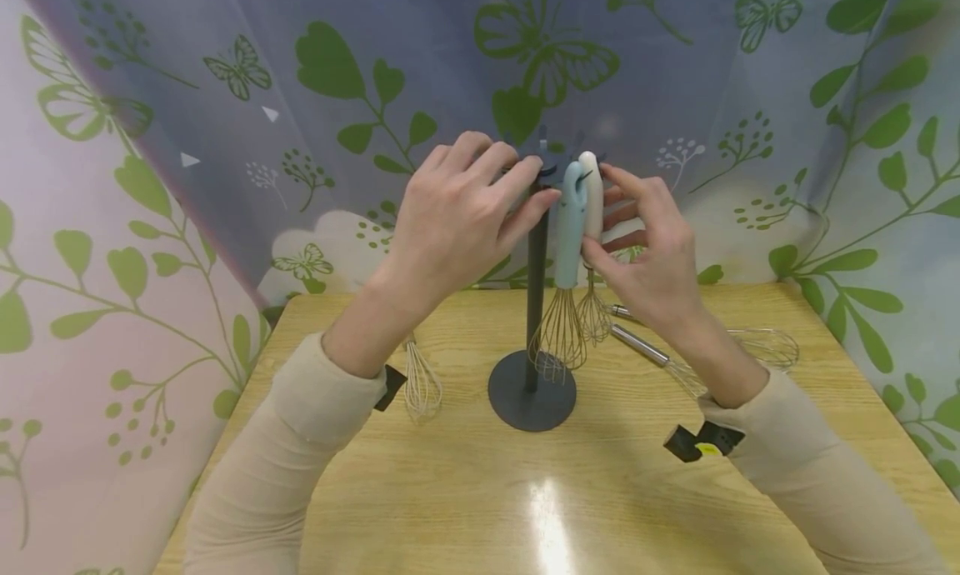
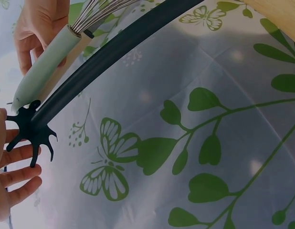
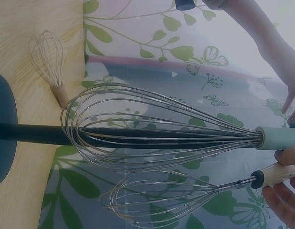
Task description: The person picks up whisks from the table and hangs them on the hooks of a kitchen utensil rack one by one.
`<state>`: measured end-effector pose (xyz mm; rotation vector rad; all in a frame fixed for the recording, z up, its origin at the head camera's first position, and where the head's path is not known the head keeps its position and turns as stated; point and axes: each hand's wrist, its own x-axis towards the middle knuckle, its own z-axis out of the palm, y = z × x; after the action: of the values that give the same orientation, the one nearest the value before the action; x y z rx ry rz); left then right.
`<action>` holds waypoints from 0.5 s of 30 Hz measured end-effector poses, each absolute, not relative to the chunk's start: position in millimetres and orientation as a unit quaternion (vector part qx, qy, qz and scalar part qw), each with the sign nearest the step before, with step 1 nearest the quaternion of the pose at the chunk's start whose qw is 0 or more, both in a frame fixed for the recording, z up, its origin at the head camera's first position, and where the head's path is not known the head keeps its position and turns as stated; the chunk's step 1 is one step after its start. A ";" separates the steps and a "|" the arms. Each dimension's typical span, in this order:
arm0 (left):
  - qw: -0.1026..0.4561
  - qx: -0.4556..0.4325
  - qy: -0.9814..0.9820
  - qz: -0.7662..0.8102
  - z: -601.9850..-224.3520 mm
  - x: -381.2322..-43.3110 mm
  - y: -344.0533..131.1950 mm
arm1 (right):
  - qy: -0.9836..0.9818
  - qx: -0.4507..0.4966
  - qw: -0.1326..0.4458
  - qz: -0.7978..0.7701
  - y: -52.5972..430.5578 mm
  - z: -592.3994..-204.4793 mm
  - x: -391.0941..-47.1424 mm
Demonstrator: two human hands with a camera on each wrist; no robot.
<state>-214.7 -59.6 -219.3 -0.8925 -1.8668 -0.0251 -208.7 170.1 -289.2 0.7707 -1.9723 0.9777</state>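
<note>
A dark stand (image 1: 536, 325) with a round base carries a ring of hooks (image 2: 27, 123) at its top. At this ring is my left hand (image 1: 465, 208), its fingers loosely extended around the hooks. A whisk with a light blue handle (image 1: 569, 237) hangs wires-down on the right side of the stand, a hook tip showing through its handle hole. Just behind it, my right hand (image 1: 656, 250) pinches the white handle of a smaller whisk (image 3: 276, 175) between thumb and fingers. That whisk also points wires-down, its handle top close to the hooks.
On the wooden table (image 1: 450, 492), a whisk with pale wires (image 1: 423, 383) lies left of the stand. Metal-handled whisks (image 1: 640, 344) lie to the right, partly behind my right forearm. A patterned curtain (image 1: 420, 50) hangs close behind the table.
</note>
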 end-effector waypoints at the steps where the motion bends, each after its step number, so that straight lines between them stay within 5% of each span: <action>1: 0.511 -0.370 -0.776 -0.010 -219.2 -214.6 -59.4 | -0.778 0.304 0.392 0.384 170.3 -289.0 -208.4; 15: 0.510 -0.364 -0.779 -0.012 -220.1 -214.7 -59.2 | -0.783 0.302 0.380 0.389 170.9 -289.2 -206.6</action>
<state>-214.7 -59.2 -220.1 -0.8763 -1.8754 -0.0289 -206.6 170.9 -289.2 0.7713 -1.9993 0.9932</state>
